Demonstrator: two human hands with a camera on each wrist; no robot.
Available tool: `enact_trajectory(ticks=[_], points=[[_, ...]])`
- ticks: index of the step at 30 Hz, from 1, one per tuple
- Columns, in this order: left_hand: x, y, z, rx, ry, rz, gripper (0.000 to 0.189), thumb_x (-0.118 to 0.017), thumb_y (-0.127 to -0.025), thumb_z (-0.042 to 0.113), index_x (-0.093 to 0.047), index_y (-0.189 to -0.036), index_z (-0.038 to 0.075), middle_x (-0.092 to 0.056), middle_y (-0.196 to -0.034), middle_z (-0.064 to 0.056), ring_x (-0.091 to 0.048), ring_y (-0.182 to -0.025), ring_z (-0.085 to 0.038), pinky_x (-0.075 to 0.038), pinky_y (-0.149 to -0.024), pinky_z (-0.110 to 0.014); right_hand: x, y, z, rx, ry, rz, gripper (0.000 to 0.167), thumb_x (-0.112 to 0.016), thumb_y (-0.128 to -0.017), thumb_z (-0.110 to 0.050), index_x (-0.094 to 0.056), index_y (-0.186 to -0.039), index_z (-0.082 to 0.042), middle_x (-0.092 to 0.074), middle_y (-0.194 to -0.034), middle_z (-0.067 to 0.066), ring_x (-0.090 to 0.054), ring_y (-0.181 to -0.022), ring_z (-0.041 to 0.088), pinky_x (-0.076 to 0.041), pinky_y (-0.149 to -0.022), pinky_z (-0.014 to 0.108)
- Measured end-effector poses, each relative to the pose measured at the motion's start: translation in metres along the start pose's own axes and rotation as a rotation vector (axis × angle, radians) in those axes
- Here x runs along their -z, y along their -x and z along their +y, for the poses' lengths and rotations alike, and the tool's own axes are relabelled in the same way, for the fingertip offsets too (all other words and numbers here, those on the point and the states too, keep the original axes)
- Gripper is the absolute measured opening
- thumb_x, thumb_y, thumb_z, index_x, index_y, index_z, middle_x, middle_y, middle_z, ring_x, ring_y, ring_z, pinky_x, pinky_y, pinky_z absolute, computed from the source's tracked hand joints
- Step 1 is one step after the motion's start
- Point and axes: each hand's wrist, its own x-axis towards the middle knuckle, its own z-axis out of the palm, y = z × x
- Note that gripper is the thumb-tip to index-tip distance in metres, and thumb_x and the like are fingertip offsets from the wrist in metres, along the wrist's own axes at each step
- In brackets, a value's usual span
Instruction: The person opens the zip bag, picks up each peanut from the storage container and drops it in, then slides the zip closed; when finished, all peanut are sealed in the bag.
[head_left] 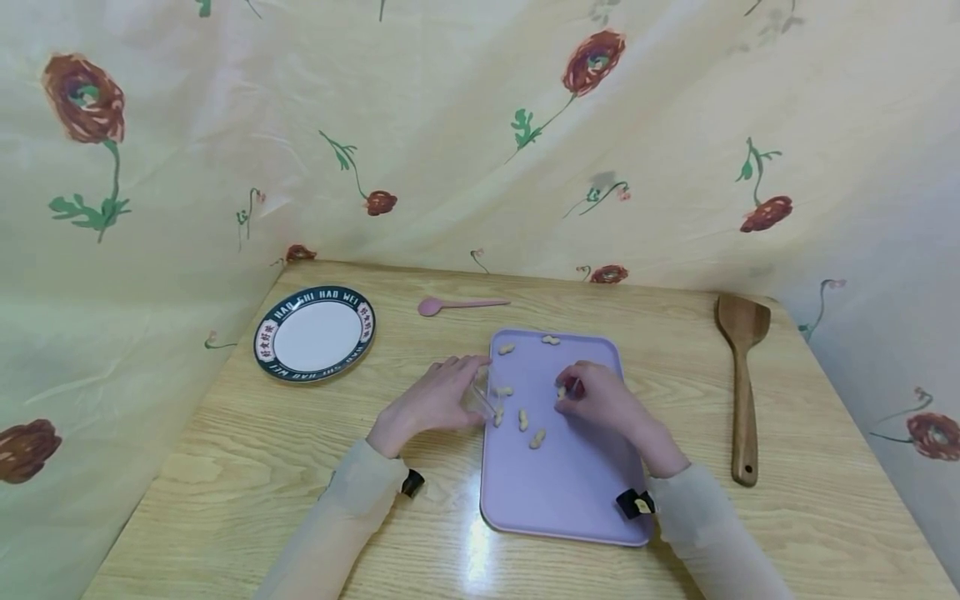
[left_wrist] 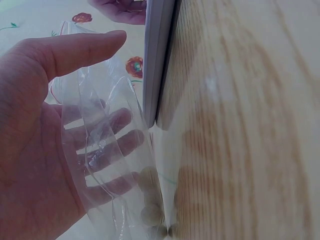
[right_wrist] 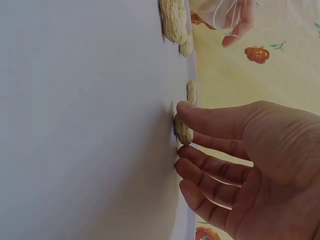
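Observation:
Over the tray's left edge, my left hand (head_left: 441, 396) holds a clear plastic bag (left_wrist: 112, 150), its thumb on one side and fingers showing through the film. A few blurred roundish brownish things (left_wrist: 151, 214) show low by the bag. My right hand (head_left: 603, 402) is over the middle of the lilac tray (head_left: 562, 500), thumb and index finger at a peanut (right_wrist: 184, 131), which they pinch close to the tray surface. Several unshelled peanuts lie on the tray, among them one peanut (head_left: 537, 438) nearest the front and another peanut (head_left: 551, 340) at the far edge.
A dark-rimmed white plate (head_left: 315, 335) lies at the back left. Behind the tray is a pink spoon (head_left: 461, 306). On the right lies a wooden spatula (head_left: 742, 375). A flowered cloth (head_left: 450, 125) hangs behind the wooden table (head_left: 225, 500).

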Motion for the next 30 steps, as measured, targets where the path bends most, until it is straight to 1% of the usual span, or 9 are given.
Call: enact_trajectory(ticks=[13, 21, 25, 30], points=[[-0.001, 0.0, -0.002, 0.0, 0.011, 0.011, 0.084, -0.078, -0.082, 0.029, -0.036, -0.152, 0.009, -0.047, -0.149, -0.007, -0.042, -0.136, -0.03, -0.028, -0.113, -0.053, 0.002, 0.001, -0.003, -0.028, -0.002, -0.013, 0.026, -0.083, -0.079, -0.012, -0.073, -0.101, 0.0, -0.061, -0.084, 0.003, -0.055, -0.075, 0.016, -0.047, -0.068, 0.032], [0.0, 0.001, -0.003, 0.005, 0.01, 0.006, 0.085, -0.078, -0.083, 0.032, -0.035, -0.152, 0.011, -0.047, -0.149, -0.006, -0.042, -0.136, -0.029, -0.027, -0.113, -0.054, 0.004, 0.001, -0.007, -0.009, -0.009, 0.017, 0.026, -0.083, -0.08, -0.011, -0.073, -0.1, 0.001, -0.064, -0.086, 0.006, -0.059, -0.078, 0.02, -0.05, -0.069, 0.035], [0.0, 0.001, -0.003, 0.021, -0.003, 0.007, 0.084, -0.079, -0.083, 0.033, -0.035, -0.153, 0.013, -0.046, -0.15, -0.006, -0.042, -0.137, -0.029, -0.026, -0.114, -0.055, 0.007, 0.0, -0.012, -0.012, -0.017, 0.027, 0.026, -0.082, -0.081, -0.011, -0.072, -0.103, 0.001, -0.066, -0.09, 0.006, -0.061, -0.08, 0.022, -0.051, -0.07, 0.035], [0.002, 0.002, -0.004, 0.045, -0.004, -0.002, 0.084, -0.079, -0.083, 0.031, -0.035, -0.153, 0.013, -0.046, -0.151, -0.007, -0.041, -0.138, -0.029, -0.025, -0.115, -0.054, 0.011, -0.005, -0.022, 0.005, -0.014, 0.045, 0.028, -0.083, -0.081, -0.011, -0.072, -0.104, 0.0, -0.067, -0.091, 0.005, -0.062, -0.081, 0.022, -0.052, -0.071, 0.035]])
